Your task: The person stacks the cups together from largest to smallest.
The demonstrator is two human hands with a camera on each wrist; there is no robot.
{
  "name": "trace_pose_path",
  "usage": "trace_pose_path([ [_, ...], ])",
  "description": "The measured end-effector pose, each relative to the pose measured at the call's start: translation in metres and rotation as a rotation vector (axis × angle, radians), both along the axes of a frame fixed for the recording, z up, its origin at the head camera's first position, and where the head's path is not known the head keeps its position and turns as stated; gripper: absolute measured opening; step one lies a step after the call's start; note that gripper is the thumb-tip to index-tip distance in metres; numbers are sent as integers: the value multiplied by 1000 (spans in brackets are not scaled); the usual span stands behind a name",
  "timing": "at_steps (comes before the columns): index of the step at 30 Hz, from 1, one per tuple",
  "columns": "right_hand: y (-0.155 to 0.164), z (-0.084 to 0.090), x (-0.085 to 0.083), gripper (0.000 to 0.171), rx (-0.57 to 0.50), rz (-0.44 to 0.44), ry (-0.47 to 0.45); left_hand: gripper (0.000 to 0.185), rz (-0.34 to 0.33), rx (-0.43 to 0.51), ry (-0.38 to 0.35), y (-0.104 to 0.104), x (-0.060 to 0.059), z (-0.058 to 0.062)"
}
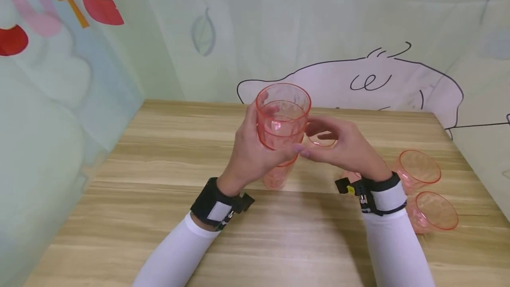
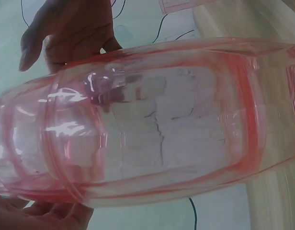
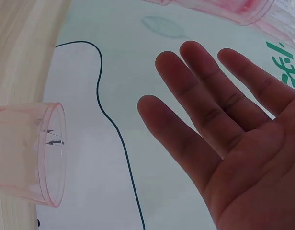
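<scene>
Above the wooden surface we judge stacking is under way: our left hand grips the nested pink cups, our right hand hovers flat-fingered and empty just beside them. Next comes fetching a loose cup lying rightward.

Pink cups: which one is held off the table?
The upright cup gripped by the left hand; the two cups at the right lie on their sides.
</scene>
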State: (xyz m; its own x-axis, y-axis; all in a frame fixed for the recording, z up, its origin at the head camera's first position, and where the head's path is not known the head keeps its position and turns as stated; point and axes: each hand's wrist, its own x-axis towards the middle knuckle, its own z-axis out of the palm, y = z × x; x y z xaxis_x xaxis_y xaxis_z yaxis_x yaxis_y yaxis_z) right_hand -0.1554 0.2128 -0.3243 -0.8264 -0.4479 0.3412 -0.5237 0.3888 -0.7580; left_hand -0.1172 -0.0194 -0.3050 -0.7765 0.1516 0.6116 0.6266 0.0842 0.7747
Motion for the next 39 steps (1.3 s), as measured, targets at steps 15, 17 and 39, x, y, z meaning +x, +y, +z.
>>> trace_pose_path([
  [15, 18, 13, 5, 56, 83, -106, 21, 89, -85, 28, -114, -2, -11, -15],
  [17, 19, 13, 5, 54, 86, -116, 31, 94, -86, 30, -107, -1, -17, -24],
  [39, 19, 12, 12, 52, 103, -142, 73, 89, -74, 11, -127, -1, -35, -49],
])
